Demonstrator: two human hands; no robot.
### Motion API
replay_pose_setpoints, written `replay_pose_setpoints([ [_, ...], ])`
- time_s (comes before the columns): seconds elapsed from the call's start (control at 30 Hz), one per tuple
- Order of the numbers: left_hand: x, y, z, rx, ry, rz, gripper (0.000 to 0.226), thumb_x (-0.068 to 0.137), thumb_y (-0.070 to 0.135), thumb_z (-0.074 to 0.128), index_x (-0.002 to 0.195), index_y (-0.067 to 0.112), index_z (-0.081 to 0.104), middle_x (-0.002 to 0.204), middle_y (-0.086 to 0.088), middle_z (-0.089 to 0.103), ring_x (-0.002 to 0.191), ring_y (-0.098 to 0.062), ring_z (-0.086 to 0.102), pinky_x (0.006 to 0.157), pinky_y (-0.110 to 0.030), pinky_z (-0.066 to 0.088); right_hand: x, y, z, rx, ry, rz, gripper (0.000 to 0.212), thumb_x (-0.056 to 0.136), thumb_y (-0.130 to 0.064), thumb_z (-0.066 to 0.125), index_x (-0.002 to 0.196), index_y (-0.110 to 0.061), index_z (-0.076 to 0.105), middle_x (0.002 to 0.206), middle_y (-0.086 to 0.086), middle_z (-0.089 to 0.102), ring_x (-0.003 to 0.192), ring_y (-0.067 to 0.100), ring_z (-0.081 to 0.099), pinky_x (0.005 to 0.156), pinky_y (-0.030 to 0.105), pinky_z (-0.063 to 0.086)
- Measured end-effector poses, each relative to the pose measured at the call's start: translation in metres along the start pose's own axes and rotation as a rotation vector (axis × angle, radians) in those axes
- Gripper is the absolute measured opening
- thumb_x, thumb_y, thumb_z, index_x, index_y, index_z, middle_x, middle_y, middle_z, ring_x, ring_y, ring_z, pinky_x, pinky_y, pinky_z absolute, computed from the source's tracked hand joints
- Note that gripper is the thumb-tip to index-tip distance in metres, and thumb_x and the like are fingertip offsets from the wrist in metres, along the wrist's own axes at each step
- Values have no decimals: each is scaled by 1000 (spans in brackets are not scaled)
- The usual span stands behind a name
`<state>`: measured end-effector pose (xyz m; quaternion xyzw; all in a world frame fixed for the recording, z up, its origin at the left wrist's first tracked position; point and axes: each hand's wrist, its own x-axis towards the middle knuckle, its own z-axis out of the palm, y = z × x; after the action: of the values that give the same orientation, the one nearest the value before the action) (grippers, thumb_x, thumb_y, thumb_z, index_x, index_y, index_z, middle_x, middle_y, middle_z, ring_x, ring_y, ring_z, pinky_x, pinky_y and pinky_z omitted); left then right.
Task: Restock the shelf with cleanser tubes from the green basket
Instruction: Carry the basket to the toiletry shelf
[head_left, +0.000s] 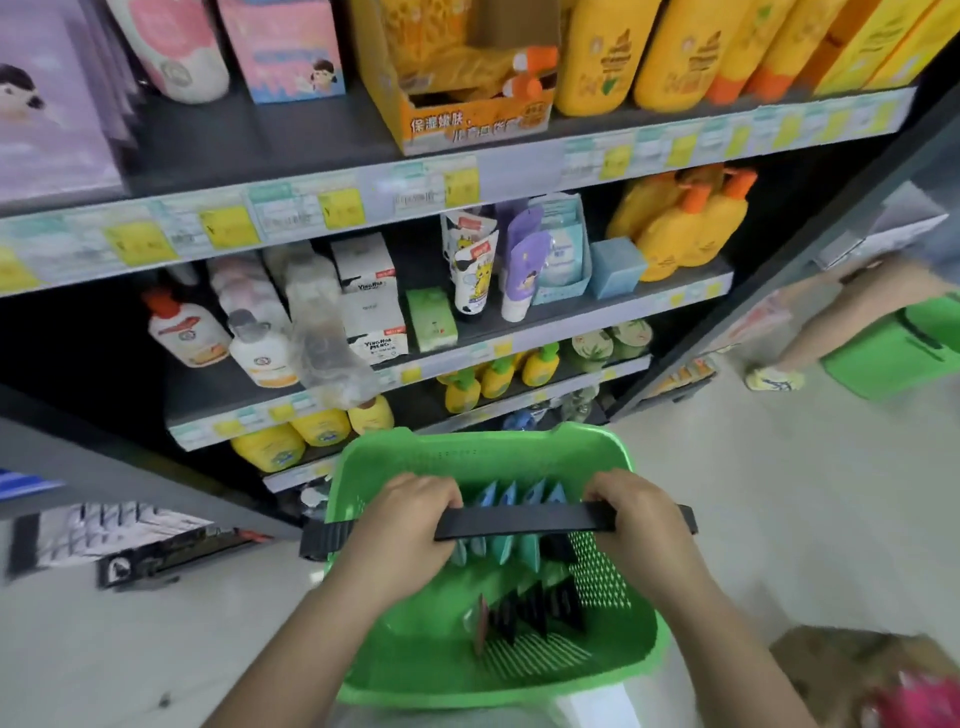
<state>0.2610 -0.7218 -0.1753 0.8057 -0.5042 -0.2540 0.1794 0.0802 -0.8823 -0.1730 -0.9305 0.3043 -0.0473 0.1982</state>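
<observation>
Head view: both hands curl round the black handle (522, 521) of the green basket (644, 639) at lower centre, left hand (402, 525) and right hand (641, 519). Cleanser tubes (511, 545) stand inside it, below the shelf (467, 343) at centre frame.

"保湿嫩肤" on orange display box (470, 122), "YingHua Meng" on white carton (375, 332)

Both hands grip the black handle (524, 521) of the green basket (395, 670), left hand (410, 514) at the left end, right hand (636, 512) at the right, fingers curled over the bar. Inside the basket stand tubes (511, 551) in a row, blue and teal ends up, dark caps down. Ahead, the shelf (291, 400) carries white bottles, boxes, upright tubes and yellow bottles. At right, another person's leg (831, 332) stands beside a second green basket (893, 353) on the floor.
</observation>
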Motion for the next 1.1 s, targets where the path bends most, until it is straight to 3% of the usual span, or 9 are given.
replay_pose_setpoints([
  [0.2, 20, 10, 15, 11, 45, -97, 12, 82, 17, 61, 91, 22, 56, 84, 14, 46, 86, -10, 39, 70, -22, 28, 27, 29, 2, 20, -99, -27, 27, 57, 11, 63, 70, -12, 58, 66, -9, 43, 61, 16, 43, 51, 28, 30],
  [0.43, 34, 7, 39, 18, 100, -187, 20, 72, 15, 67, 79, 27, 52, 77, 16, 47, 76, -12, 39, 71, -26, 29, 49, 46, 4, 29, -244, -68, 30, 70, 6, 58, 72, -22, 48, 70, -7, 44, 65, 15, 41, 50, 12, 25],
  [0.57, 44, 6, 45, 13, 160, -207, 21, 67, 12, 69, 75, 25, 55, 72, 15, 48, 70, -14, 44, 70, -26, 28, 66, 54, 3, 31, -291, -101, 30, 71, 5, 59, 73, -22, 48, 73, -6, 46, 67, 15, 41, 52, 12, 27],
  [0.73, 56, 6, 48, 44, 206, -235, 21, 60, 7, 72, 71, 19, 59, 67, 6, 60, 64, -21, 56, 69, -26, 27, 89, 61, 3, 5, -337, -152, 26, 72, 4, 59, 75, -21, 51, 73, -7, 45, 68, 15, 42, 52, 21, 28],
  [0.83, 61, 5, 53, 23, 213, -272, 23, 62, 8, 73, 71, 21, 57, 66, 10, 54, 64, -20, 55, 70, -27, 30, 99, 66, 6, 0, -377, -171, 28, 74, 2, 58, 74, -24, 46, 72, -11, 42, 70, 13, 42, 53, 16, 30],
  [1.1, 79, 9, 65, 6, 189, -292, 23, 68, 4, 66, 73, 21, 52, 70, 8, 55, 66, -20, 55, 70, -24, 26, 117, 84, 18, 47, -433, -142, 22, 73, -2, 64, 74, -19, 51, 74, -6, 49, 70, 15, 48, 56, 21, 32],
])
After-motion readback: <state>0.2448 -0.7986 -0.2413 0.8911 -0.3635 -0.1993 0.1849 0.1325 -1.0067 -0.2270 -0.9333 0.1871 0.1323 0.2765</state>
